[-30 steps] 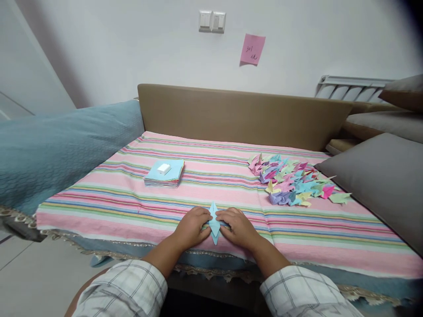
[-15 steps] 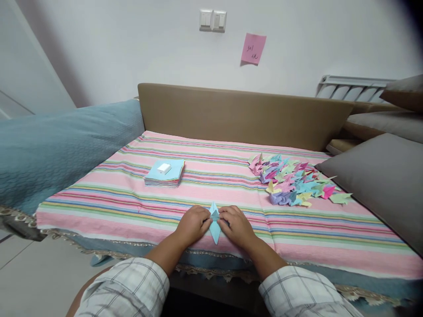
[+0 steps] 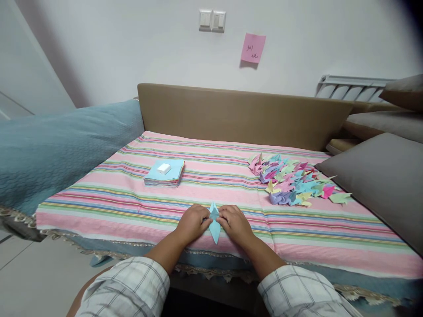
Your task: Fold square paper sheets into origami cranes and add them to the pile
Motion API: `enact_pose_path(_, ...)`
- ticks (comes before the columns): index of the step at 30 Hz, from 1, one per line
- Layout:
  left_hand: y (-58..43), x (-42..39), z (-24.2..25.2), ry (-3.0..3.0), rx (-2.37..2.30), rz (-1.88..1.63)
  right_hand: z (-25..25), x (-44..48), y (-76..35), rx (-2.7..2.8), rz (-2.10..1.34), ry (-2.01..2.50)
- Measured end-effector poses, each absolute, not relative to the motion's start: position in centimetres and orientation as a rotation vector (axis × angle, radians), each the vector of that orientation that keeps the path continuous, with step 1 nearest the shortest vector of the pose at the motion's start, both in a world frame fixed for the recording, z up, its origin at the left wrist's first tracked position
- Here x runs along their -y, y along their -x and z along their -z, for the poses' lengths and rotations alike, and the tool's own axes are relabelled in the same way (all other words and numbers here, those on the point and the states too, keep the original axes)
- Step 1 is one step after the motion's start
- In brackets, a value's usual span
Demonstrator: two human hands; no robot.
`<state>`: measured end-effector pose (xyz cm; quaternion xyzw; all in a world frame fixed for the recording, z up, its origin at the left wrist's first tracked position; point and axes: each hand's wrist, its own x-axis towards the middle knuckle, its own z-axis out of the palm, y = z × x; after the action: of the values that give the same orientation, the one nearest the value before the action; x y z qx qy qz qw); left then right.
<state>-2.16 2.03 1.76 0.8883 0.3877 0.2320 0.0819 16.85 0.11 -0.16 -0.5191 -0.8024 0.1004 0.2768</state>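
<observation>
A light blue folded origami paper (image 3: 214, 230), long and diamond-shaped, lies on the striped cloth (image 3: 211, 176) near its front edge. On its left edge my left hand (image 3: 193, 223) is closed, thumb and fingers pinching the paper around its middle. From the other side my right hand (image 3: 235, 223) pinches the right edge in the same way. A narrow split tip points away from me, and a wider point lies toward me. The fingertips partly cover the paper's middle.
To the left stands a stack of coloured paper squares (image 3: 163, 181) with a small white block (image 3: 164, 168) on top. Many folded paper cranes (image 3: 294, 180) lie in a heap at the right. Grey cushions (image 3: 380, 176) bound the right side, a brown backrest (image 3: 241, 114) the back.
Both hands stay on the blue paper with only tiny finger shifts. Nothing else has visibly moved.
</observation>
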Motion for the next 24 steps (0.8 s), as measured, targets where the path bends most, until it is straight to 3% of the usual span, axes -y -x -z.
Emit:
enact_pose_path(12,1.41,-1.74,-1.79,-2.532,-1.436,-0.638,-0.16,0.10,-16.33,2.116,-0.242,1.462)
enact_pose_path(24,1.43,-2.17,-1.74,-2.423,-1.413,-0.703,-0.13,0.06,-16.65,2.087,-0.307,1.439)
